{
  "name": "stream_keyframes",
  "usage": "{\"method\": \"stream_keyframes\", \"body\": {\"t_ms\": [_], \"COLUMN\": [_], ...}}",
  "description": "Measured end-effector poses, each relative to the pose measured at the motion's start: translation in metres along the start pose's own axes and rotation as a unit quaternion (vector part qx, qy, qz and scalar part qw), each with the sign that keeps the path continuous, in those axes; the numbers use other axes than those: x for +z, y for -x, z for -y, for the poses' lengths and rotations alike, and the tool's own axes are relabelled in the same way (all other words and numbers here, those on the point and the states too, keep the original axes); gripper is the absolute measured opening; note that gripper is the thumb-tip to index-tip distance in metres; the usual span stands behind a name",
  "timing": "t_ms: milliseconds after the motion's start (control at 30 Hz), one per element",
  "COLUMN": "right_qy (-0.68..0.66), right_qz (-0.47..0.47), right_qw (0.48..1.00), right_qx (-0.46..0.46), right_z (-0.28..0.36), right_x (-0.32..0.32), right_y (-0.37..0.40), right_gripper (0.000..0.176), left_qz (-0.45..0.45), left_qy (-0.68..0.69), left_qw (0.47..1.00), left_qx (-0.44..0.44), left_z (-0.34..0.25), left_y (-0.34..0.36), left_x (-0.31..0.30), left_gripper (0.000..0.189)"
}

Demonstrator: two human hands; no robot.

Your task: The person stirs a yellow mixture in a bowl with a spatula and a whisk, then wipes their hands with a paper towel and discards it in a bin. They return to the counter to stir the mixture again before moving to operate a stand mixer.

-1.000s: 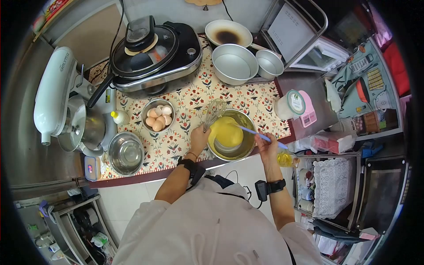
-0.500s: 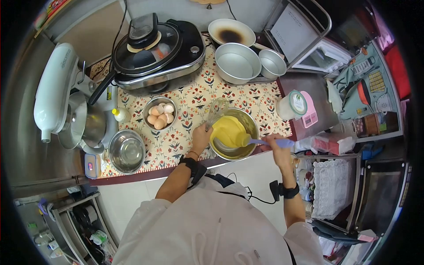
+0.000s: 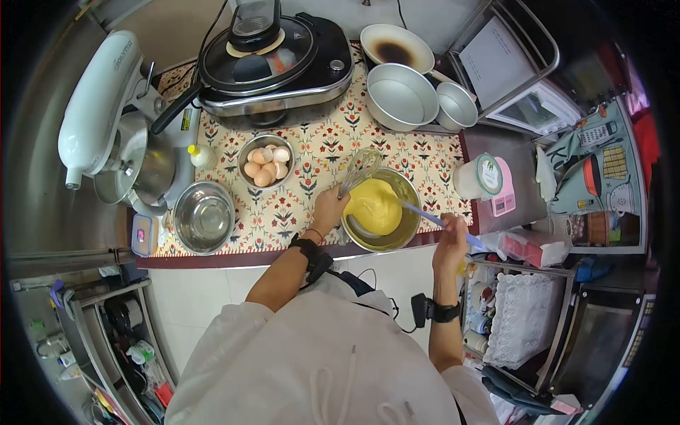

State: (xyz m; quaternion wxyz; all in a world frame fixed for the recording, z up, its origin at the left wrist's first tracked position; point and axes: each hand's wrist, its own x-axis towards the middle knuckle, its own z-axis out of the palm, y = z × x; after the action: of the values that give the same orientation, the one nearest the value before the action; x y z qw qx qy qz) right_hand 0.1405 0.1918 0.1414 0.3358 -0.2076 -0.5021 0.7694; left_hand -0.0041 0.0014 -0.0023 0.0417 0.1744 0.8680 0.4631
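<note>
A metal mixing bowl [image 3: 405, 237] with thick yellow batter [image 3: 375, 205] in it stands near the counter's front edge. My right hand [image 3: 451, 239] is closed round the lavender handle of a spatula [image 3: 425, 214], whose head is down in the batter. At the bowl's left rim, my left hand [image 3: 331, 208] is closed on a wire whisk [image 3: 363, 167]. The whisk's loops point up and away, over the bowl's far left side. Whether the left fingers also touch the bowl is hard to make out.
Left of the bowl are a steel bowl of eggshells [image 3: 249, 151], another steel bowl [image 3: 204, 217], a small bottle [image 3: 203, 157] and a stand mixer [image 3: 95, 106]. An electric griddle [image 3: 283, 106] and cake tins [image 3: 401, 97] stand behind. A lidded tub [image 3: 478, 177] sits at right by a pink scale [image 3: 504, 188].
The spatula has shifted in the batter and its handle now slopes more steeply down towards my right hand. My left hand keeps hold of the whisk. The camera view has shifted slightly.
</note>
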Motion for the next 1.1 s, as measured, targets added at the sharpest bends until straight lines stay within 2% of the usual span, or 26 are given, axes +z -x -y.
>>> {"method": "stream_keyframes", "body": {"t_ms": [33, 67, 167, 200, 300, 400, 500, 533, 633, 700, 767, 867, 1000, 1100], "right_qy": [-0.048, -0.019, 0.028, 0.058, 0.109, 0.19, 0.264, 0.265, 0.14, 0.108, 0.114, 0.215, 0.188, 0.152], "right_qz": [-0.005, -0.019, 0.081, 0.062, 0.087, 0.127, 0.2, 0.19, 0.102, 0.085, 0.059, 0.111, 0.142, 0.112], "right_qw": [0.999, 1.0, 0.996, 0.996, 0.99, 0.973, 0.943, 0.945, 0.984, 0.991, 0.991, 0.97, 0.971, 0.976], "right_qx": [0.013, -0.004, 0.0, -0.004, -0.03, -0.017, -0.025, -0.028, 0.046, 0.004, -0.042, -0.03, 0.051, 0.104], "right_z": [0.0, -0.003, -0.003, -0.007, -0.032, -0.053, -0.04, -0.04, -0.029, -0.028, -0.038, -0.065, -0.047, -0.031], "right_x": [0.004, 0.012, 0.019, 0.025, 0.023, 0.014, -0.003, -0.004, 0.013, 0.029, 0.035, 0.01, 0.006, 0.023], "right_y": [-0.004, -0.004, 0.013, 0.022, 0.042, 0.062, 0.062, 0.056, 0.035, 0.033, 0.037, 0.055, 0.029, 0.0], "right_gripper": [0.025, 0.031, 0.031, 0.032, 0.031, 0.031, 0.032, 0.033, 0.033, 0.033, 0.033, 0.037, 0.036, 0.033], "left_qz": [-0.002, -0.005, 0.0, 0.007, 0.008, 0.012, 0.002, 0.008, 0.016, 0.02, -0.005, 0.004, -0.003, -0.058], "left_qy": [0.007, 0.014, 0.009, 0.005, 0.007, -0.005, -0.006, -0.01, -0.016, -0.01, -0.024, -0.026, -0.02, 0.0], "left_qw": [1.0, 1.0, 1.0, 1.0, 1.0, 1.0, 1.0, 1.0, 0.999, 0.999, 1.0, 0.999, 1.0, 0.998], "left_qx": [-0.001, -0.003, -0.016, -0.023, -0.022, -0.025, -0.019, -0.02, -0.024, -0.043, -0.013, -0.019, -0.019, 0.017], "left_z": [-0.002, -0.003, -0.008, -0.009, -0.009, -0.006, -0.006, -0.006, -0.009, -0.009, -0.004, -0.004, -0.005, -0.007], "left_y": [0.001, 0.001, -0.001, 0.001, 0.001, 0.001, 0.002, 0.005, -0.001, 0.0, -0.001, 0.002, 0.001, 0.0], "left_x": [0.0, -0.002, -0.006, -0.007, -0.006, -0.005, -0.003, -0.003, -0.006, -0.005, 0.0, -0.001, 0.0, 0.001], "left_gripper": [0.029, 0.029, 0.03, 0.03, 0.03, 0.03, 0.03, 0.031, 0.032, 0.033, 0.033, 0.033, 0.032, 0.023]}}
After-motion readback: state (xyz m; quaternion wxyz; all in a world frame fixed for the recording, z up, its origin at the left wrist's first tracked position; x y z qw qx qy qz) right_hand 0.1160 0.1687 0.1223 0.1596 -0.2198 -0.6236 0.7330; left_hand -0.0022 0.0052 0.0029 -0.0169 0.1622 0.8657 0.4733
